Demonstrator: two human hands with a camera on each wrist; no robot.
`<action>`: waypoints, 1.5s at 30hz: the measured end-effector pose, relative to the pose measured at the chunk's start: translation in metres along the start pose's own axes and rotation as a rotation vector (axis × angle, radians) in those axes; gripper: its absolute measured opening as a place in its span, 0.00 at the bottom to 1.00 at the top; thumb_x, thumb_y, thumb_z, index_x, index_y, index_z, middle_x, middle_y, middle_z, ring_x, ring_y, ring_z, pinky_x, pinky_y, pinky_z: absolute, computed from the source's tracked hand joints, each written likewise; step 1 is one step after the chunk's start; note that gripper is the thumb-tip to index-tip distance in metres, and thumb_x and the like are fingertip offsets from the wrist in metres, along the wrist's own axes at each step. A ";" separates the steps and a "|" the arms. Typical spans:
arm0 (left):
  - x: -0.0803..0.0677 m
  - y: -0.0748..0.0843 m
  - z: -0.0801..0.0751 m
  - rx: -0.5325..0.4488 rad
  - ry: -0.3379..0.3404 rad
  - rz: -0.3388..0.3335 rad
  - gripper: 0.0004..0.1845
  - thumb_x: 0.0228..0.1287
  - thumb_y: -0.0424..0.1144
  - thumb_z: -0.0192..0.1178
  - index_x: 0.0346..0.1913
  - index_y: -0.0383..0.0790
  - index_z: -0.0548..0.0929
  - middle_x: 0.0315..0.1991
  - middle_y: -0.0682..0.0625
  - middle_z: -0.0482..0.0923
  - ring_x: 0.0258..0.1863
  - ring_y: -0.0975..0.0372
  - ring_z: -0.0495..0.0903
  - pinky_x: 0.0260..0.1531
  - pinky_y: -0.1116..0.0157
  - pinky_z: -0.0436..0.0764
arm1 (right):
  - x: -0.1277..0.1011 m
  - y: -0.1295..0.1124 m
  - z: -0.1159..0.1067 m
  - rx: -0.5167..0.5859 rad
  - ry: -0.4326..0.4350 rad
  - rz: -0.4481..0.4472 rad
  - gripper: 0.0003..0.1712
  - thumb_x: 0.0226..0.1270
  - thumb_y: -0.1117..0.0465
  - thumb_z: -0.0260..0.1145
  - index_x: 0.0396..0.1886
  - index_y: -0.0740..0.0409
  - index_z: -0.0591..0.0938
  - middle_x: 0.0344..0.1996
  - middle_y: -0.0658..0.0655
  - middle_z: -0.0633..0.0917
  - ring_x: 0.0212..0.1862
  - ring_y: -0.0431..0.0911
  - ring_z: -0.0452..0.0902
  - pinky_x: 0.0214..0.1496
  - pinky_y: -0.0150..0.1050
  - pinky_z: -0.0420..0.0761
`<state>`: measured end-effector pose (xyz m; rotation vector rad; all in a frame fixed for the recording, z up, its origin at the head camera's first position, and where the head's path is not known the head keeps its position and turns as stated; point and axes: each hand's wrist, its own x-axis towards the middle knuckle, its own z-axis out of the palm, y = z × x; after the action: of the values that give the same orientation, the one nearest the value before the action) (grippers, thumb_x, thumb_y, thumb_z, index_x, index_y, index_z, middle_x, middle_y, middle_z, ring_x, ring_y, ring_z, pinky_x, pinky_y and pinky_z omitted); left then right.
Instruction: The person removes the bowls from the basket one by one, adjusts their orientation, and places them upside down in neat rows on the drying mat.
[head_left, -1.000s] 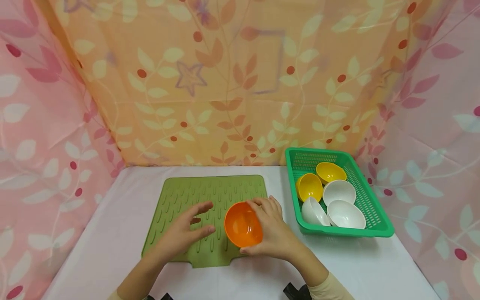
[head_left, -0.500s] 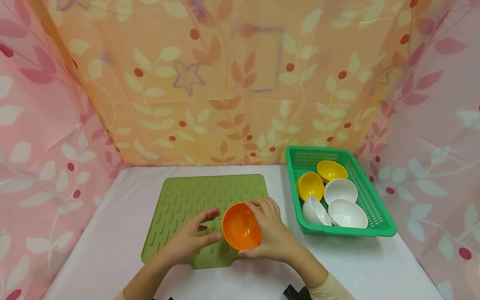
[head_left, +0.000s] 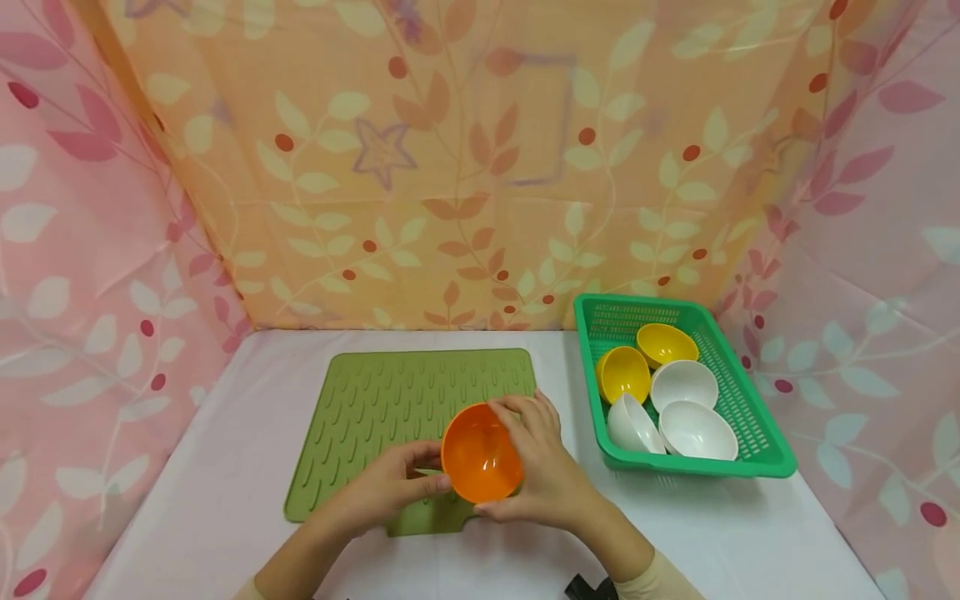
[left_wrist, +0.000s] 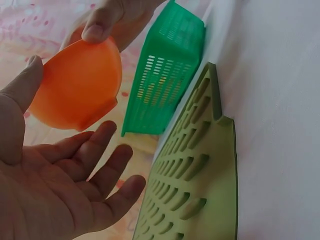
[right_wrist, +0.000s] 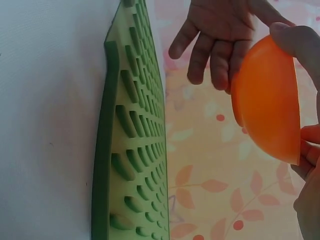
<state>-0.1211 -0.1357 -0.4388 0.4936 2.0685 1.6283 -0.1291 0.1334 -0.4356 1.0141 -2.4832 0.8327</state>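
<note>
Head view is showing the right hand (head_left: 547, 471) gripping the orange bowl (head_left: 481, 453), fingers curling over its far rim and thumb under the near edge, tipping the mouth toward the camera. The bowl is hanging above the green mat (head_left: 390, 417), near its front right corner, at about nine o'clock from that hand. The left hand (head_left: 386, 492) is lying open at the bowl's eight o'clock, palm facing its underside; its thumb tip is looking close to the rim, contact unclear. The green basket (head_left: 757, 433) of bowls is sitting at three o'clock

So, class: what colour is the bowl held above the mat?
Orange bowl; the head view shows it best.
</note>
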 end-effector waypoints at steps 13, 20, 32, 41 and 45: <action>0.001 0.005 0.004 -0.132 0.122 -0.055 0.32 0.70 0.46 0.67 0.71 0.35 0.73 0.60 0.44 0.79 0.59 0.53 0.76 0.55 0.58 0.80 | 0.001 -0.002 0.011 -0.118 0.099 -0.056 0.75 0.35 0.30 0.85 0.80 0.58 0.61 0.71 0.57 0.66 0.74 0.54 0.56 0.78 0.64 0.41; 0.001 0.005 0.005 -0.177 0.201 -0.040 0.32 0.67 0.44 0.70 0.70 0.39 0.74 0.61 0.42 0.78 0.59 0.52 0.75 0.54 0.61 0.81 | -0.001 -0.011 0.008 -0.147 0.112 -0.059 0.72 0.42 0.29 0.81 0.80 0.61 0.61 0.75 0.59 0.63 0.77 0.56 0.53 0.77 0.67 0.42; -0.004 0.007 -0.005 0.316 0.420 0.240 0.37 0.51 0.46 0.82 0.65 0.58 0.76 0.62 0.60 0.74 0.63 0.57 0.73 0.61 0.50 0.77 | 0.002 -0.014 -0.014 0.292 0.047 0.310 0.57 0.56 0.43 0.80 0.81 0.40 0.59 0.80 0.50 0.60 0.80 0.54 0.50 0.70 0.73 0.60; -0.007 0.008 -0.006 0.508 0.398 0.439 0.46 0.41 0.32 0.84 0.66 0.63 0.75 0.65 0.63 0.70 0.66 0.62 0.66 0.61 0.43 0.76 | 0.002 -0.009 -0.015 0.501 -0.137 0.456 0.56 0.56 0.38 0.78 0.81 0.34 0.59 0.79 0.46 0.61 0.80 0.56 0.52 0.69 0.76 0.59; -0.008 0.009 -0.005 0.573 0.360 0.488 0.46 0.42 0.33 0.84 0.66 0.62 0.74 0.65 0.64 0.70 0.66 0.63 0.64 0.58 0.47 0.79 | 0.001 -0.008 -0.013 0.567 -0.181 0.464 0.57 0.55 0.38 0.79 0.81 0.40 0.60 0.77 0.46 0.65 0.79 0.55 0.55 0.70 0.76 0.57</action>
<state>-0.1176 -0.1419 -0.4284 1.0242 2.8764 1.4146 -0.1230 0.1367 -0.4215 0.6838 -2.7467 1.7295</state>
